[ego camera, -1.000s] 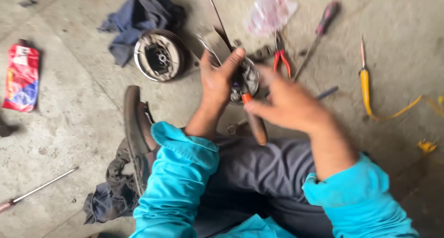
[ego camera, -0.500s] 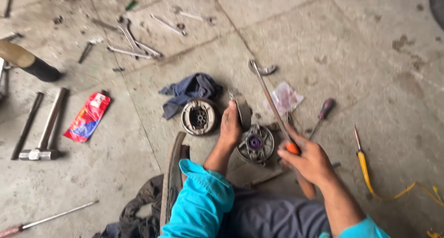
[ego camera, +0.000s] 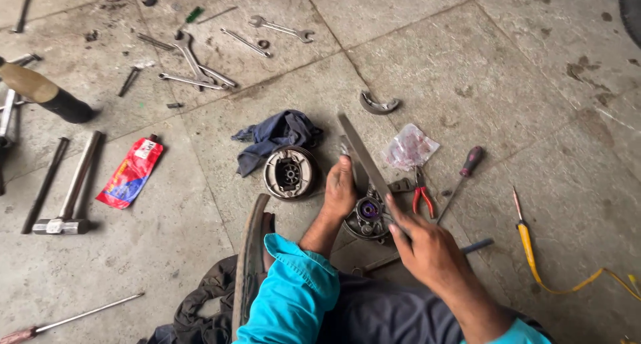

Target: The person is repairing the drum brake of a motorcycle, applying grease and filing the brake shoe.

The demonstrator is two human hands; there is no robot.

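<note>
Head view is showing the right hand (ego camera: 427, 247) gripping a flat metal bar (ego camera: 364, 158), slanting up-left over the round hub (ego camera: 367, 217); the left hand (ego camera: 340, 187) is pressing fingers closed against the hub's edge.

Both hands (ego camera: 384, 217) work a flat file (ego camera: 364, 157) on a hub (ego camera: 366, 217).

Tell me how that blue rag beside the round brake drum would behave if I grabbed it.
The blue rag lies crumpled in soft folds, so it is probably floppy and light. It would likely drape, not roll. It seems to touch the brake drum, so dragging might nudge that.
</note>
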